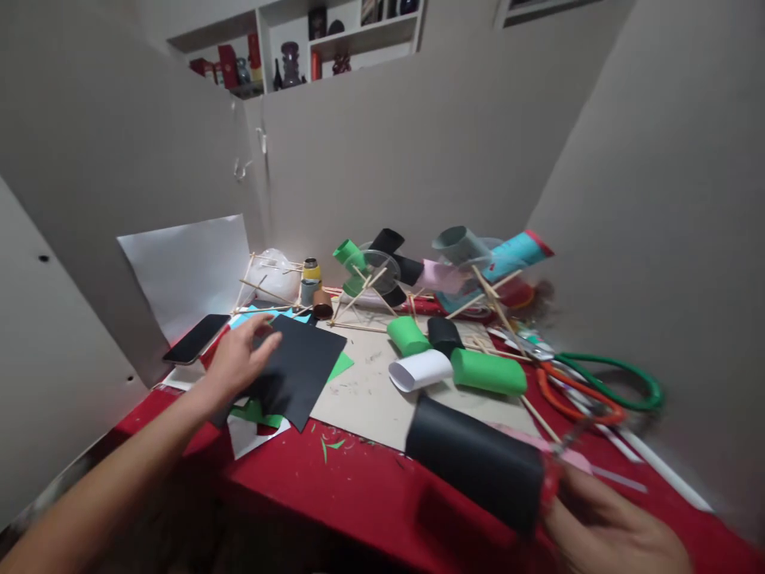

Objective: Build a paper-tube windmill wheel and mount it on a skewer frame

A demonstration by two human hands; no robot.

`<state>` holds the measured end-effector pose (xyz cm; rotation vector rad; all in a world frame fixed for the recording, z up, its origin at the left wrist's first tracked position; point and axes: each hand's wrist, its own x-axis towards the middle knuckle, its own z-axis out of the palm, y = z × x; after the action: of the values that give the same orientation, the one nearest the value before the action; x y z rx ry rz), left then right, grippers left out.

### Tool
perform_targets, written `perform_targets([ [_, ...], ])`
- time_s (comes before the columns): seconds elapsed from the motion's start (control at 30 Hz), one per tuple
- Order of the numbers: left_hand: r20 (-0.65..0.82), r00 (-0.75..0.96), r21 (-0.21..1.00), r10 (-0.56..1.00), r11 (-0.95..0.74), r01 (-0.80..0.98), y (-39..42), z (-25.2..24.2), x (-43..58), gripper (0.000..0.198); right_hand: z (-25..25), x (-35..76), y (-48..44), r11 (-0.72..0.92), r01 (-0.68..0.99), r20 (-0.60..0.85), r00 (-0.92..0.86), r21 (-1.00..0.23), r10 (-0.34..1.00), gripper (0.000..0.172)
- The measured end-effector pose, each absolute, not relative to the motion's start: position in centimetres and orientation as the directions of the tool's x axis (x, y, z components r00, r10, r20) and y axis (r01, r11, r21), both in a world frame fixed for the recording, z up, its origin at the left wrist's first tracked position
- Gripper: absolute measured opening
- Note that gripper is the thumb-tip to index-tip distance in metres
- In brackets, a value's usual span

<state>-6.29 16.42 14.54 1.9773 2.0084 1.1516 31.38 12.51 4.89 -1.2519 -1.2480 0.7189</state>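
Observation:
My left hand (239, 360) reaches over the table's left side, fingers spread and resting on the edge of a black paper sheet (299, 368) that lies on green and white scraps. My right hand (610, 530) sits at the bottom right, blurred, closed around the end of a large black paper roll (478, 462) that points up-left over the red tablecloth (358, 494). Further back lie a green roll (488, 372), a white roll (420, 370), a smaller green roll (407, 335) and a small black roll (445, 335) on a beige cardboard (370, 391).
A phone (197, 338) lies at the left by a white sheet (188, 267). A stick frame with paper rolls (382, 271) stands at the back. Scissors with orange handles (574, 395) and a green loop (621, 379) lie right. Grey boards wall in the table.

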Motion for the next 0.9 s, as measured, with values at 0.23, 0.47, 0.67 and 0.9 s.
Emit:
perform_targets([
  [0.23,0.201,0.131,0.978,0.971,-0.191,-0.086,10.4,9.6,4.3,0.050,10.4,26.4,11.7,0.268,0.224,0.330,0.311,-0.937,0.891,0.023],
  [0.47,0.122,-0.086,0.877,0.989,-0.148,-0.458,9.8,7.7,7.6,0.059,9.2,23.2,10.8,0.307,0.190,0.338,0.160,-0.932,0.927,0.028],
  [0.67,-0.097,-0.159,0.739,0.983,-0.036,-0.673,9.5,8.2,7.2,0.063,8.4,22.2,9.3,0.455,0.177,0.458,-0.029,-0.873,0.889,0.027],
  [0.9,-0.410,0.228,0.505,0.883,0.428,-0.750,9.0,9.0,3.6,0.041,7.0,25.1,8.6,0.425,0.173,0.375,-0.259,-0.888,0.890,0.038],
])
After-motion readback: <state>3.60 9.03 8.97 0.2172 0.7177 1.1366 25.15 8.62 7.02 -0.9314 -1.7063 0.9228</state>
